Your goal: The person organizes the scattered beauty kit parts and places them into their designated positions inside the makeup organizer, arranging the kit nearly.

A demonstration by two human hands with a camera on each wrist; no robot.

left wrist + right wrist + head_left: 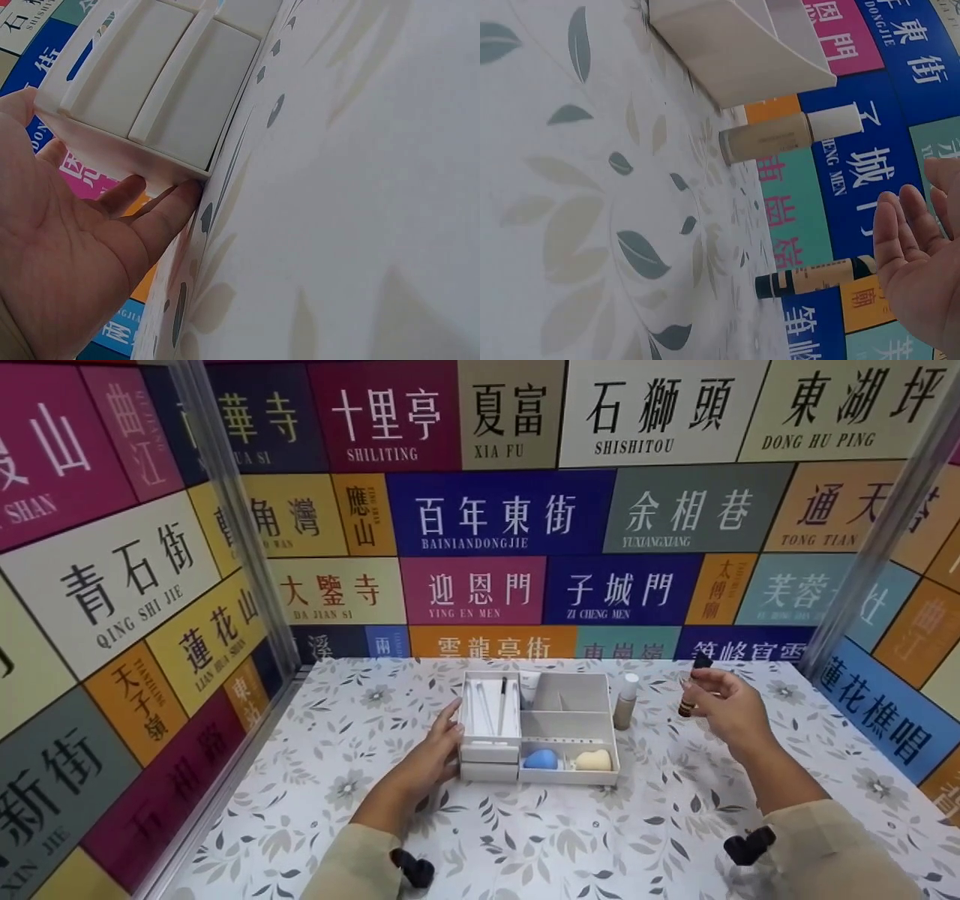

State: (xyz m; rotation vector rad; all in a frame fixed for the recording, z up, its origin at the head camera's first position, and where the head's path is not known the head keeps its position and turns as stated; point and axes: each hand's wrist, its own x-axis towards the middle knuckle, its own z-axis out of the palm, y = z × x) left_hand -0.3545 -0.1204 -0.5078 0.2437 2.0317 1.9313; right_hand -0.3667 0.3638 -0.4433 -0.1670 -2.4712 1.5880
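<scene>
A white makeup organizer [491, 772] stands on the table, with drawers on its left side and compartments on the right. My left hand [431, 754] rests its extended fingers against the organizer's left side; the left wrist view shows fingertips [187, 199] touching the drawer unit's wall. My right hand [727, 709] pinches a slim tan tube with dark ends [817, 277], right of the organizer. In the right wrist view the fingers hide the tube's upper end. Between organizer and right hand stands an upright foundation bottle [624, 705] with a white cap.
A blue makeup sponge [541, 759] and a cream sponge [594, 760] lie in the front compartment. Slim sticks, one a dark brush [503, 701], lie in the top left tray. A white tube [529, 686] leans in a back compartment. Sign-printed walls [495, 514] enclose the leaf-patterned table [555, 840].
</scene>
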